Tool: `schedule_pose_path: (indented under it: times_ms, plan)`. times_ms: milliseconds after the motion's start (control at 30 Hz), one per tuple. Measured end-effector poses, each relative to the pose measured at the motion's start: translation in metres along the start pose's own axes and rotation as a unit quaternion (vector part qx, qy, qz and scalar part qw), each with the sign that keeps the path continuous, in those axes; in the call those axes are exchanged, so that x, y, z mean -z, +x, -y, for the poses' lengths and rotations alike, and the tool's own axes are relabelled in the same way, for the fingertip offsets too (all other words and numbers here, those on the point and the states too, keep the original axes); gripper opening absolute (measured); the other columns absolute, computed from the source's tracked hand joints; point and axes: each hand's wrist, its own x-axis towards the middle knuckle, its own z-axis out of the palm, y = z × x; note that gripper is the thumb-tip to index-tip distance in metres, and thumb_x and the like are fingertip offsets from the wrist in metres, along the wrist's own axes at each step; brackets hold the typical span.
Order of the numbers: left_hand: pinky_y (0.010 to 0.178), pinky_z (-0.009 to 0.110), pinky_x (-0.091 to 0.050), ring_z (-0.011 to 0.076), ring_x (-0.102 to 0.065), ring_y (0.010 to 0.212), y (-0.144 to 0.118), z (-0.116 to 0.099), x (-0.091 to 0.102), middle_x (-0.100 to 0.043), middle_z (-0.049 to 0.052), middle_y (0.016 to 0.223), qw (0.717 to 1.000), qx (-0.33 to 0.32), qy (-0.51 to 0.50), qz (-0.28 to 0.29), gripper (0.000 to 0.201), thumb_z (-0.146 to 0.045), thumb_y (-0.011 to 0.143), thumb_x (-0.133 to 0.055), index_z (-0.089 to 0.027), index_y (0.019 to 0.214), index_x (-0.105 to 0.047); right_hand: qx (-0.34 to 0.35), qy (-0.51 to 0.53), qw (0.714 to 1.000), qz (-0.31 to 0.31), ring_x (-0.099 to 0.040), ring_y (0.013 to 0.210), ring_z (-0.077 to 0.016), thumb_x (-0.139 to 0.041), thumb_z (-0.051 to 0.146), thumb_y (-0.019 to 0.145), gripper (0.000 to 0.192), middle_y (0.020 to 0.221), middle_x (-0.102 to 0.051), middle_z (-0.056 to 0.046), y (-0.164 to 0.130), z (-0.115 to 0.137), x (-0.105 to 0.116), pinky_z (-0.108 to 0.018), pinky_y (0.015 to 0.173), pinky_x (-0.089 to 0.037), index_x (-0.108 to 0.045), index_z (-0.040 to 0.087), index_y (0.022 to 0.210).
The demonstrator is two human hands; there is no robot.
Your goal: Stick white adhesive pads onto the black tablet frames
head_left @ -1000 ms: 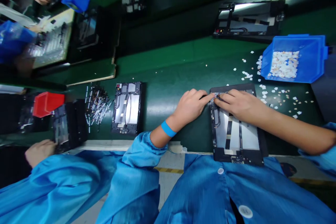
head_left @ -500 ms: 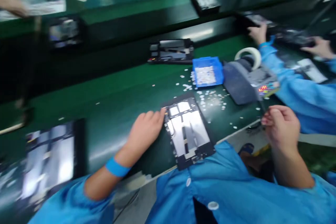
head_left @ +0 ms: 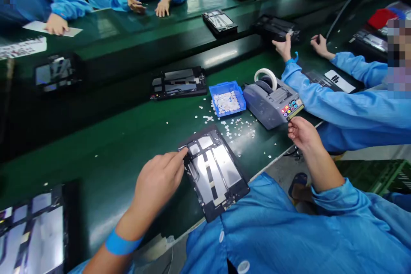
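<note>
While the right hand held its grip together at the tape dispenser, right of the open tablet, the left hand touched the tablet's far-left corner; whether it clamped was indeterminable. The tablet lay on the table, the blue bin beyond it.

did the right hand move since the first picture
Yes, rightward: the right hand went from left of the blue bin, at the tablet, to right of it, by the tape dispenser.
</note>
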Motion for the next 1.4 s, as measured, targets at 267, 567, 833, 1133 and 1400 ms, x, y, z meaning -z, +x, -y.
schedule_pose_path:
  times_ms: [267,567,833,1133,1400]
  plan:
    - [0.077,0.033,-0.057,0.0189,-0.069,0.084,-0.007,-0.049,-0.005,-0.078,0.007,0.101,0.920,0.167,-0.353,-0.025,0.025,-0.024,0.098,-0.057,-0.021,0.117,-0.073,-0.006,-0.060,0.990,0.131,-0.056,0.051,-0.0097,-0.086,0.050,0.076,0.034,0.083,-0.075,-0.004,-0.099,-0.040,-0.064,-0.021,0.042,-0.040,-0.072,0.021,0.087]
    - [0.067,0.025,-0.050,0.0120,-0.060,0.072,0.008,-0.076,-0.027,-0.068,0.003,0.085,0.681,0.348,-0.642,-0.058,0.019,-0.036,0.093,-0.068,-0.017,0.099,-0.067,0.070,-0.218,0.887,0.401,-0.064,0.056,-0.0170,-0.067,0.051,0.094,0.032,0.063,-0.069,0.000,-0.144,-0.059,-0.174,-0.030,0.057,-0.053,-0.080,0.022,0.089]
    - [0.067,0.023,-0.047,0.0123,-0.059,0.073,-0.027,-0.010,-0.022,-0.068,0.000,0.080,0.759,0.394,-0.512,-0.082,0.008,-0.025,0.092,-0.066,-0.018,0.089,-0.069,0.484,-0.440,0.639,0.404,-0.071,0.098,-0.0249,-0.052,0.028,0.105,0.031,0.112,-0.079,-0.009,-0.083,-0.063,-0.196,-0.040,0.088,-0.054,-0.080,0.023,0.116]
    - [0.099,0.039,-0.050,0.0219,-0.068,0.107,-0.013,-0.010,-0.036,-0.078,0.005,0.112,0.943,0.209,-0.258,-0.002,0.012,-0.019,0.103,-0.057,-0.022,0.096,-0.067,0.654,-0.476,0.396,0.435,-0.054,0.088,-0.0235,-0.056,0.017,0.102,0.036,0.111,-0.072,-0.010,-0.059,-0.067,-0.227,-0.036,0.076,-0.037,-0.072,0.022,0.134]
    - [0.091,0.043,-0.049,0.0275,-0.062,0.111,-0.012,-0.021,-0.036,-0.072,0.009,0.137,0.990,0.111,-0.044,0.075,0.016,-0.020,0.107,-0.051,-0.018,0.108,-0.067,0.667,-0.460,0.376,0.450,-0.051,0.090,-0.0235,-0.054,0.017,0.103,0.034,0.110,-0.071,-0.011,-0.050,-0.069,-0.227,-0.037,0.077,-0.035,-0.070,0.017,0.133]
